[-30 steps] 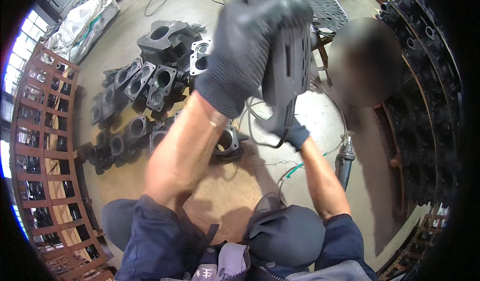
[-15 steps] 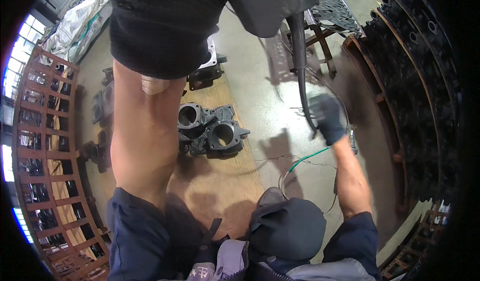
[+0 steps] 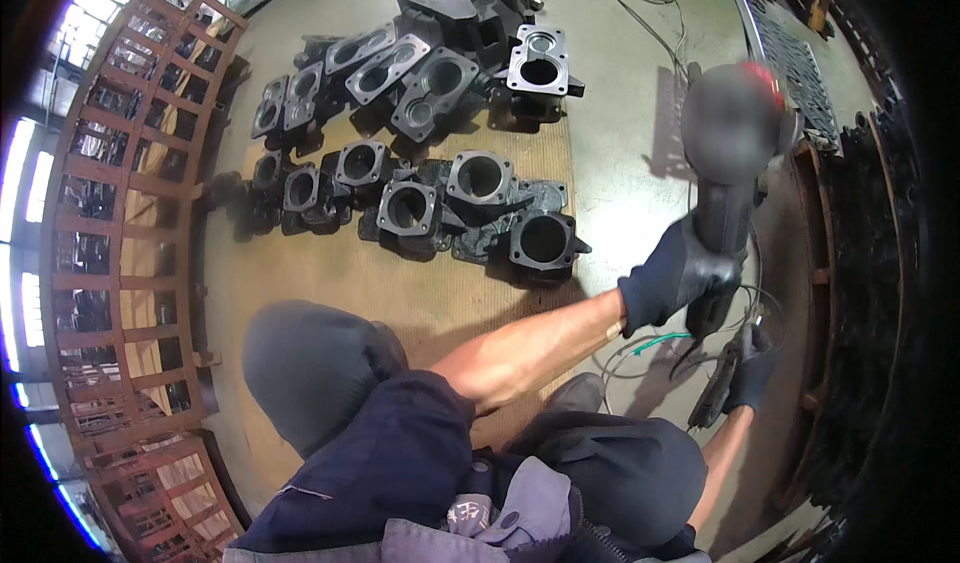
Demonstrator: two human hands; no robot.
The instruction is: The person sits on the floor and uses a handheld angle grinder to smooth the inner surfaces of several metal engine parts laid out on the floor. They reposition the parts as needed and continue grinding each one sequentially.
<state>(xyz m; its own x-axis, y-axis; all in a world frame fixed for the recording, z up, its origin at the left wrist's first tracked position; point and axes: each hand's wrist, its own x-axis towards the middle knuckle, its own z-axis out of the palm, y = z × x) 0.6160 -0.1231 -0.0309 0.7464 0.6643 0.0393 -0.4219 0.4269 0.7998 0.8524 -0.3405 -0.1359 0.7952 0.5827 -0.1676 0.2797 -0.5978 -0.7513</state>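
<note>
While my knees fill the lower edge, I see both gloved hands out to my right, well apart from the castings on the floor ahead and to the left. My right hand [image 3: 748, 378] is nearest, low by my right knee, wrapped around a dark slim handle [image 3: 712, 395] whose long axis runs near upright; I cannot tell what it belongs to. Just above it, my left hand [image 3: 680, 278] reaches across my body and is clenched tight on the black tool [image 3: 722, 225]. That tool stands almost vertical, its blurred head at the top and its lower end dropping toward the right hand, so the two hands lie one over the other along one line. A green wire [image 3: 655, 341] loops on the floor just beside them. Farther out, the castings [image 3: 470, 178] lie on a brown board [image 3: 370, 283]: I count about thirteen dark housings, each with round bores, the nearest one at the board's right edge. One rusty cage [image 3: 130, 263] curves along the left.
</note>
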